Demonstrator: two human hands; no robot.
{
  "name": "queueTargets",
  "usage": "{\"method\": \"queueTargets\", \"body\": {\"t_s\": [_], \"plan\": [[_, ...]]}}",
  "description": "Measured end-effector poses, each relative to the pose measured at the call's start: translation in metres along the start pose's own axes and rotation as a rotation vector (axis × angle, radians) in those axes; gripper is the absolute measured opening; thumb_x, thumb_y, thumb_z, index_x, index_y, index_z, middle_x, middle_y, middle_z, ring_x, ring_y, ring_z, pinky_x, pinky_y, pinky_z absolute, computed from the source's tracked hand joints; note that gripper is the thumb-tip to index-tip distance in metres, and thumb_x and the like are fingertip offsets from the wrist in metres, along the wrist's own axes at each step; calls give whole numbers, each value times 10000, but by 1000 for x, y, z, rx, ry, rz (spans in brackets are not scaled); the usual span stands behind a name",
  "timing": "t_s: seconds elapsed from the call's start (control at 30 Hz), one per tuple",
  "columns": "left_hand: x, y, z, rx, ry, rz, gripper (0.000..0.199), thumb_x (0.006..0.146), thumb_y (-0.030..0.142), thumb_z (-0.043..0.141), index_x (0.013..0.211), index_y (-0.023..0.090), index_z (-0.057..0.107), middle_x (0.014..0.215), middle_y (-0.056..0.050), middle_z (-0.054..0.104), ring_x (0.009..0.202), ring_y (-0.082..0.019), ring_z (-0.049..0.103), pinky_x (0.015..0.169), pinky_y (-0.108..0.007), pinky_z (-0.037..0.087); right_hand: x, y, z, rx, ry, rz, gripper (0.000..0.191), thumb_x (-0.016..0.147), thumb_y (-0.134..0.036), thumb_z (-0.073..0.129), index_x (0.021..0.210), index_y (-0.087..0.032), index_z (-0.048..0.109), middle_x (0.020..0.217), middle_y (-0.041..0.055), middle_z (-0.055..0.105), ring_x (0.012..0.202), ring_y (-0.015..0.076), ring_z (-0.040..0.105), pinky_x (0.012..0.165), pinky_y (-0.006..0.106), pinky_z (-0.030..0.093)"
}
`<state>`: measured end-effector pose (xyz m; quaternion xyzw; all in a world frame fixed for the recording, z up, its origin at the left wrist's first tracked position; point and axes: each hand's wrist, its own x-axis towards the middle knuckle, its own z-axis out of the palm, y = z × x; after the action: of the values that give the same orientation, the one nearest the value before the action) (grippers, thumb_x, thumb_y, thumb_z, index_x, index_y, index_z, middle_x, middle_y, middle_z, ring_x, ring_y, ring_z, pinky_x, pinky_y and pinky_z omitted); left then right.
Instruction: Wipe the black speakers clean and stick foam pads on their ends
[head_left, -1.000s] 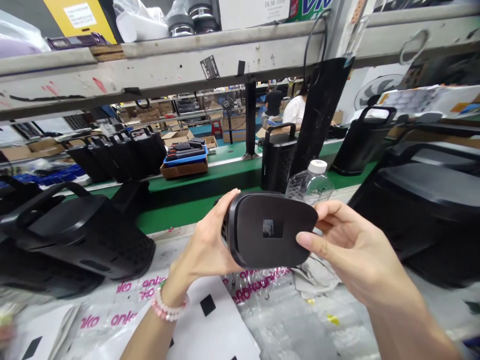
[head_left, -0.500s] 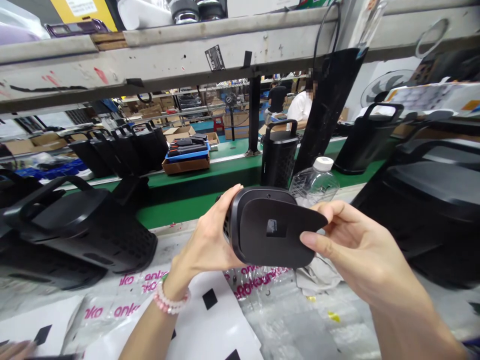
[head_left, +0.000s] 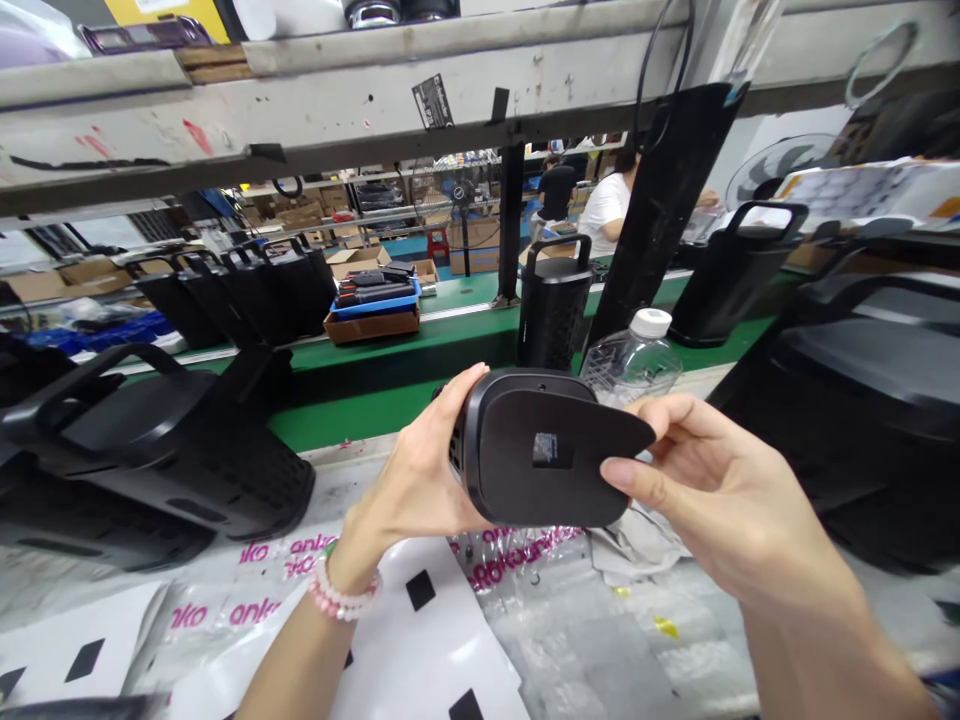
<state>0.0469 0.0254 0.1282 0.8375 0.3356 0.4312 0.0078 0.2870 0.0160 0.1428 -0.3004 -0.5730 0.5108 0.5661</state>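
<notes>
My left hand [head_left: 424, 470] is wrapped around the side of a black housing [head_left: 471, 455], whose base end is turned toward me. A thin black base pad [head_left: 517, 485] with rounded corners lies over that end, and a small dark label [head_left: 553, 450] with fine print sits in its middle. Between the thumb and fingers of my right hand [head_left: 712, 490] is the pad's right edge, which is lifted and bent away from the base. A small hole [head_left: 542, 387] shows on the base above the pad. The far side of the housing is hidden.
Tall black housings with handles stand at the left [head_left: 172, 440], right [head_left: 870, 400] and behind [head_left: 555, 300]. A clear bottle [head_left: 634, 360] is just beyond my hands. White sheets [head_left: 427, 650] with black squares lie below. A box of parts [head_left: 375, 322] sits on the green bench.
My hands, the housing and the lifted pad keep nearly the same pose. The view has shifted slightly. Another hand at the lower left edge is out of sight now.
</notes>
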Motion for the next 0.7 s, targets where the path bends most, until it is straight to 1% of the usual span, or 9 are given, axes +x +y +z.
{"method": "queueTargets", "body": {"t_s": [0.13, 0.23, 0.47, 0.57, 0.7], "plan": [[0, 1, -1, 9, 10, 7, 1205, 601, 491, 852, 1543, 180, 167, 1469, -237, 465, 1304, -349, 537, 1076, -470, 478, 0, 1, 0, 0, 3, -6, 222, 736, -208, 809, 800, -256, 602, 802, -32, 582, 704, 97, 577, 605, 164, 531], [1, 2, -1, 13, 1, 2, 1189, 617, 462, 849, 1547, 198, 157, 1481, -224, 458, 1312, -347, 531, 1077, -469, 478, -1, 0, 1, 0, 8, -2, 223, 733, -214, 811, 803, -258, 604, 809, -29, 584, 701, 101, 575, 607, 176, 534], [1, 2, -2, 16, -6, -14, 1215, 597, 461, 861, 1549, 224, 145, 1488, -205, 458, 1300, -347, 543, 1066, -473, 491, -1, -1, 2, -21, 20, 14, 230, 728, -223, 817, 799, -269, 603, 822, -30, 600, 716, 114, 580, 607, 195, 533], [0, 2, -2, 11, -6, -4, 1213, 603, 486, 855, 1549, 218, 143, 1487, -211, 456, 1302, -348, 540, 1068, -476, 489, -1, -1, 2, -26, 20, 6, 227, 731, -220, 815, 801, -268, 604, 826, -29, 599, 723, 110, 583, 607, 185, 533], [0, 2, -1, -7, -10, -20, 1193, 609, 456, 850, 1545, 199, 156, 1483, -217, 458, 1293, -346, 548, 1068, -468, 488, -2, -1, 1, -28, 29, 13, 234, 723, -224, 823, 809, -269, 610, 829, -24, 587, 726, 110, 583, 607, 184, 534]]}}
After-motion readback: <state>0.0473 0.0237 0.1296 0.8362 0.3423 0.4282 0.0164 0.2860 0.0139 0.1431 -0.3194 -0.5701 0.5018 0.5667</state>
